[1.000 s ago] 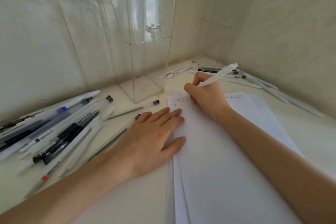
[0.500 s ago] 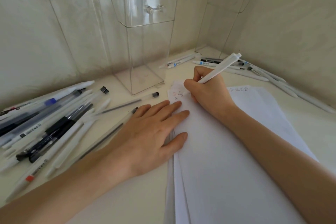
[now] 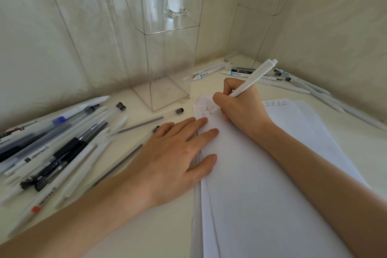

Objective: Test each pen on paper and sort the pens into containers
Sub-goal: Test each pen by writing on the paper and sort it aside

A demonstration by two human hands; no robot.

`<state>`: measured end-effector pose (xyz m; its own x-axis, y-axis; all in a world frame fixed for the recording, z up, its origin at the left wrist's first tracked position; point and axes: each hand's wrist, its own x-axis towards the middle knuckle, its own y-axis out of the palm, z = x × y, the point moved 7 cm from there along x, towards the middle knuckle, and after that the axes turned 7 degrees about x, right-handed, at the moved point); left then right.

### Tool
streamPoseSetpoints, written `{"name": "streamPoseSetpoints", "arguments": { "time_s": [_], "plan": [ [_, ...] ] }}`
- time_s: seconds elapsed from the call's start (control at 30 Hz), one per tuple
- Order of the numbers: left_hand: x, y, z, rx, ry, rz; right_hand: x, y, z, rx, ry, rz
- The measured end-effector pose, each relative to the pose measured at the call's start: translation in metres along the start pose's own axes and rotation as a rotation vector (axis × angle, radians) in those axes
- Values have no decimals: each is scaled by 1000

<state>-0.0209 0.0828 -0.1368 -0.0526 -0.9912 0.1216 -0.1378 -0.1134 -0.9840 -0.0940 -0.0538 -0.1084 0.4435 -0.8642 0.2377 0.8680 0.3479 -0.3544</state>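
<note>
White click pen [image 3: 254, 77] pinched in the right hand [image 3: 240, 109], tip on the top corner of the paper stack [image 3: 251, 174] to test ink. Left hand [image 3: 169, 157] flat, fingers spread, pinning the sheets' edge. Both clear containers [image 3: 167, 48] look empty; loose pens [image 3: 52, 148] lie left, more at the back right.

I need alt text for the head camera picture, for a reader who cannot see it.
A right hand writes with a white pen on the paper, which the left hand holds flat. Loose pens lie at left, and a clear container stands behind.
</note>
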Motion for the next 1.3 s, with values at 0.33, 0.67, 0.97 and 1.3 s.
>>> {"name": "streamPoseSetpoints", "arguments": {
  "time_s": [0.33, 0.67, 0.97, 1.3],
  "plan": [
    [-1, -1, 0, -12, 5, -7, -1, 3, 1, -1, 5, 37],
    [0, 0, 1, -5, 14, -10, -1, 2, 0, 24, 0, 33],
    [1, 0, 1, -28, 52, -49, -5, -5, 8, 233, 5, 72],
    [-6, -25, 16, -411, -96, -354, -9, 4, 15, 652, 22, 290]
  ]
}}
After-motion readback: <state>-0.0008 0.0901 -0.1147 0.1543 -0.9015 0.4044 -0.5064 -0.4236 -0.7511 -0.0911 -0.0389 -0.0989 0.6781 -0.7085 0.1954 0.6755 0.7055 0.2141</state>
